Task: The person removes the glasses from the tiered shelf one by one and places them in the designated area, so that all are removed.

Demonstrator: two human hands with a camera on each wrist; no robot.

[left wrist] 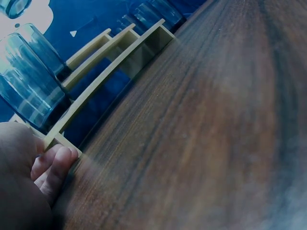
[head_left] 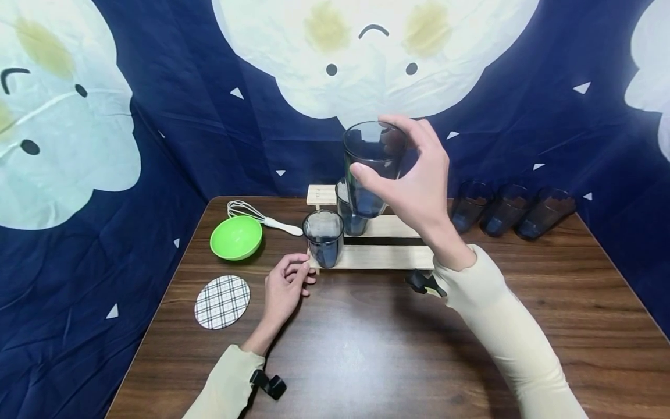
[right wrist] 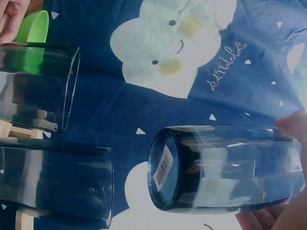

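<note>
My right hand (head_left: 419, 180) grips a tall blue-tinted drinking glass (head_left: 367, 201), thumb on the near side and fingers round the far side. The glass is lifted above a slatted wooden rack (head_left: 384, 257); a barcode label shows on its base (right wrist: 165, 172) in the right wrist view. Two similar glasses stand upright at the rack's left end, a front glass (head_left: 323, 240) and a rear glass (head_left: 356, 226) partly covered by the raised one. With curled fingers, my left hand (head_left: 282, 289) holds the rack's front left corner, as the left wrist view shows.
Three more dark glasses (head_left: 505, 210) lean in a row at the back right. Left of the rack are a green bowl (head_left: 235, 237), a white whisk (head_left: 280, 226) and a checked round coaster (head_left: 222, 302). A blue cloth backdrop (head_left: 188, 139) borders the wooden table (head_left: 356, 361).
</note>
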